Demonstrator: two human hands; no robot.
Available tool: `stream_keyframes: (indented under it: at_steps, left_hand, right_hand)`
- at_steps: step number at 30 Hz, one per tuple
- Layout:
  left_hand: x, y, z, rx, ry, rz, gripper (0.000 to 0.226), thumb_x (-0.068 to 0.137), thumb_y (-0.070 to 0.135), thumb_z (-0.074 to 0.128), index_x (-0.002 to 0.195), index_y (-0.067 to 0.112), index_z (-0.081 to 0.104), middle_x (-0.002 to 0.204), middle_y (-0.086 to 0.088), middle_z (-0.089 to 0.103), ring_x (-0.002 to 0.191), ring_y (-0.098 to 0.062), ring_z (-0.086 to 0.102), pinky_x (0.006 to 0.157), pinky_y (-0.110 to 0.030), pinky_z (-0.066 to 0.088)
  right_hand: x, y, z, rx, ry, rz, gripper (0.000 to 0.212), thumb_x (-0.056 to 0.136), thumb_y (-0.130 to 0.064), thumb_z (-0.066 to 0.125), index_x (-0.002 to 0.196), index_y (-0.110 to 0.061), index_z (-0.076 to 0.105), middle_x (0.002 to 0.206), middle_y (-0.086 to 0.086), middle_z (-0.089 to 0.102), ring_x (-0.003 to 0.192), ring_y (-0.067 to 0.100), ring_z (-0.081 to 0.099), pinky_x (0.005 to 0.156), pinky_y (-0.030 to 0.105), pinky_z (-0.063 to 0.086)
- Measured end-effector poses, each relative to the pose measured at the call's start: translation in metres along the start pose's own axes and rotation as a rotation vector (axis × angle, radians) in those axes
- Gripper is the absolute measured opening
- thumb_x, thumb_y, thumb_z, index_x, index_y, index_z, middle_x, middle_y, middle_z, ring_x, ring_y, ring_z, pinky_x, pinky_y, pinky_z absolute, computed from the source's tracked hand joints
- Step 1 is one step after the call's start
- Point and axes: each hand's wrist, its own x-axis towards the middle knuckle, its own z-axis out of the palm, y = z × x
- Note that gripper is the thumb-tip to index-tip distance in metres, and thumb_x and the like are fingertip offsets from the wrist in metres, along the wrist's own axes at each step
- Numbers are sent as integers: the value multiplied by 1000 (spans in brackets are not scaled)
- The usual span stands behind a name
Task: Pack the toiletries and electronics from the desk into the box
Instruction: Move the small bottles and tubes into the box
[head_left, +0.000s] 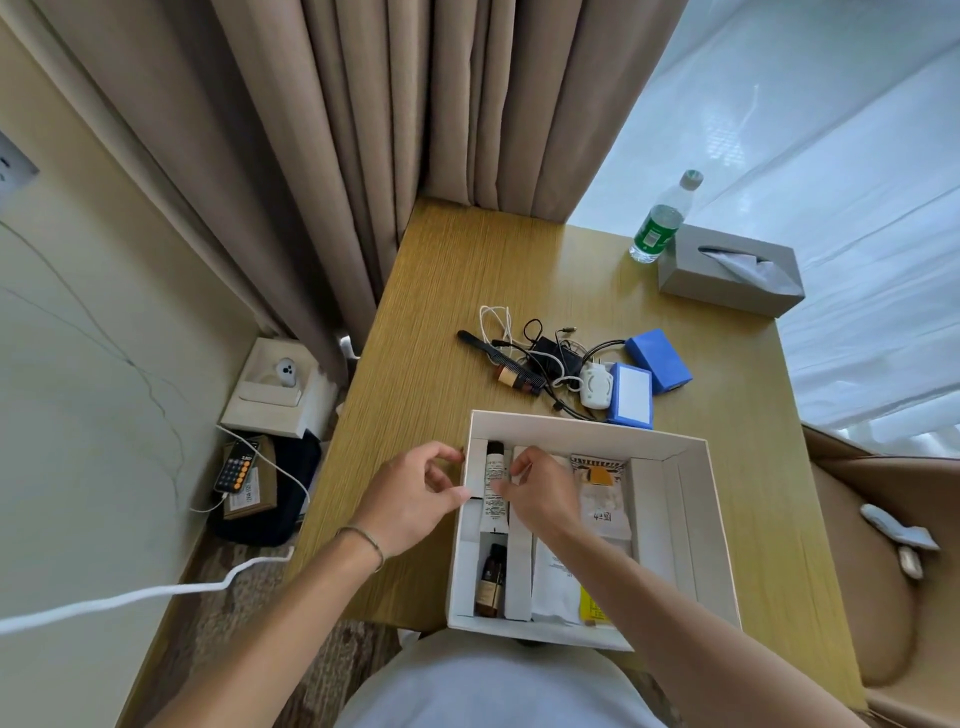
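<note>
Tube label too small to read, lower end behind right hand; box near wall partly behind forearms.

A wooden counter stands against heavy beige curtains, with bright white sheer curtains glowing to the right. A cream wall with a socket runs along the left above patterned carpet. A tan chair sits at right.
</note>
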Motion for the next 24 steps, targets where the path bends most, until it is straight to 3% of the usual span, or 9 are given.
stream_keyframes:
  at_steps: [4,8,12,14,17,20,24]
  left_hand:
    - [2,2,-3,3,8,24,28,86,36,74,110,37,61,91,14,68,82,-2,65,74,-22,57]
    - [8,9,-9,8,119,102,14,91,35,68,104,37,64,94,20,66,88,8,60,68,-5,47]
    - [23,29,-16,53,177,174,13,91,32,67,103,36,65,94,19,66,89,3,62,74,-14,50]
    - [32,42,-18,79,175,216,15,92,33,65,107,37,64,95,19,65,91,4,61,76,-16,51]
    - [48,64,-16,112,162,278,16,94,35,61,109,37,63,96,20,64,93,5,60,77,-16,51]
    - [64,84,-10,145,140,309,16,94,34,60,110,36,64,97,20,63,94,3,59,79,-22,53]
    - [85,106,0,176,104,294,16,94,30,61,109,33,65,98,17,63,96,-1,60,82,-25,53]
  right_hand:
    - [2,-4,-4,-6,2,-11,29,76,-42,83,75,-25,58,72,-9,64,69,8,60,64,33,52]
    - [-6,-12,-17,23,7,-94,21,87,-42,71,74,-27,63,69,-7,66,66,7,62,65,36,57]
    - [-18,-26,-51,137,35,-216,19,90,-39,68,74,-31,63,62,-16,65,61,-9,59,48,15,42]
    - [-21,-32,-71,185,57,-253,19,89,-38,67,72,-33,62,59,-20,63,60,-12,57,49,9,41]
    - [-19,-38,-100,256,97,-275,16,88,-37,66,74,-30,64,59,-11,59,55,-1,52,50,15,39]
    - [-7,-39,-126,302,133,-274,16,87,-28,67,71,-26,64,61,-9,59,56,1,49,55,20,39]
    - [20,-35,-155,272,130,-228,9,88,-25,65,80,-28,68,70,-10,65,66,5,57,58,24,44]
